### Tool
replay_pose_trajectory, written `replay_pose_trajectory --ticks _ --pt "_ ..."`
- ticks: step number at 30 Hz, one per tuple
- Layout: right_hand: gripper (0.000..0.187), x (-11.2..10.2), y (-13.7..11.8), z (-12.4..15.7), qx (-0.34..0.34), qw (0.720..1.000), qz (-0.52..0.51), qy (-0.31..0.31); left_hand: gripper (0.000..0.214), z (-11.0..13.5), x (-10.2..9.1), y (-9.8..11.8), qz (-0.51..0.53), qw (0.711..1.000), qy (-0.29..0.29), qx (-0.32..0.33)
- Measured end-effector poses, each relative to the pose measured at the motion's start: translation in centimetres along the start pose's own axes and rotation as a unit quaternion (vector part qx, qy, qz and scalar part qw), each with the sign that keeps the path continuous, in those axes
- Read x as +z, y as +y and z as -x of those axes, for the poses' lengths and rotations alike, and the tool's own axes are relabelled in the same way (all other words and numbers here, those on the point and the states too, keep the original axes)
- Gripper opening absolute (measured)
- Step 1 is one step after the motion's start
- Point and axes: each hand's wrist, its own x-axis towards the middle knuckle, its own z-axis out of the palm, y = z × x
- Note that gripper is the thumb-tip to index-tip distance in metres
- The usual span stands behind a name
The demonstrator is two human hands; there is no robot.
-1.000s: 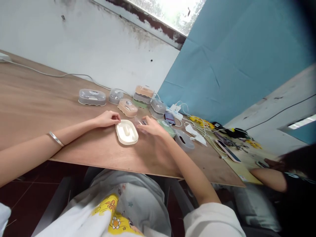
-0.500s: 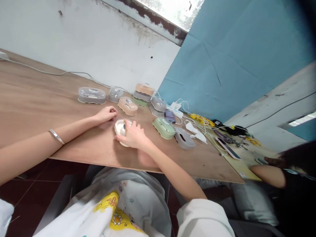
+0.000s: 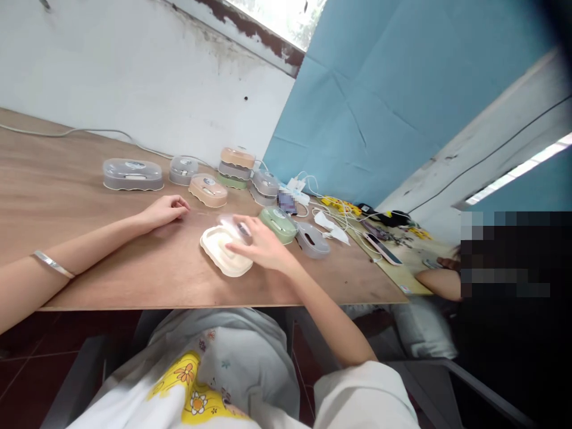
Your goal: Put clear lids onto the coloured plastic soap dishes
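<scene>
A cream box (image 3: 229,266) with a wavy rim lies on the wooden table in front of me, its top uncovered. Over its far right part, my right hand (image 3: 263,245) grips a clear lid (image 3: 231,221), tilted and lifted off the box. The thumb reaches across the box's inside and partly hides it. My left hand (image 3: 166,210) rests on the table to the left, fingers curled in and holding nothing that shows. Nearest to it, a peach box (image 3: 208,190) with a clear lid stands just behind.
Toward the wall stand a long grey box (image 3: 133,176), a small grey box (image 3: 183,171) and stacked boxes (image 3: 236,161). At right are a green box (image 3: 277,226), a grey container (image 3: 313,241), tissue (image 3: 331,226), cables and a phone (image 3: 383,249). A co-worker's arm (image 3: 440,283) rests farther right.
My right hand has taken the clear lid off the cream box and moved it up and to the right. My left hand stays on the table. The view has shifted somewhat.
</scene>
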Motion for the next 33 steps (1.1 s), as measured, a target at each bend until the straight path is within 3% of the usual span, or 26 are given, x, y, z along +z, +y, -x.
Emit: replay_pose_trajectory --ticks 4,7,8,10,13,16,27,33 --pt "0.061 -4.2 4.1 1.6 0.027 0.986 -0.009 0.162 0.022 0.2 0.1 0.3 0.0 1.0 -0.006 -0.005" --pt "0.067 -6.9 9.3 2.7 0.101 0.954 0.078 0.272 0.022 0.1 0.1 0.4 -0.002 1.0 -0.012 -0.006" --pt "0.069 -7.4 11.1 3.1 0.15 0.942 0.107 0.281 0.022 0.1 0.1 0.3 -0.003 1.0 -0.015 -0.006" --pt "0.068 -7.7 14.4 3.7 0.226 0.937 0.126 0.236 0.022 -0.1 0.0 0.2 -0.005 1.0 -0.019 -0.006" --pt "0.057 -6.9 17.5 4.2 0.236 0.95 0.117 0.171 0.023 -0.2 -0.1 0.0 -0.009 1.0 -0.022 -0.002" --pt "0.057 -5.9 18.0 4.3 0.225 0.955 0.126 0.149 0.024 -0.2 -0.1 -0.1 -0.01 1.0 -0.025 0.001" --pt "0.08 -4.9 16.2 5.1 0.277 0.935 0.191 0.116 0.028 0.0 -0.2 0.1 -0.025 0.999 -0.049 -0.001" --pt "0.076 -4.6 16.4 5.1 0.272 0.935 0.195 0.117 0.03 0.1 -0.2 0.3 -0.033 0.998 -0.057 -0.002"
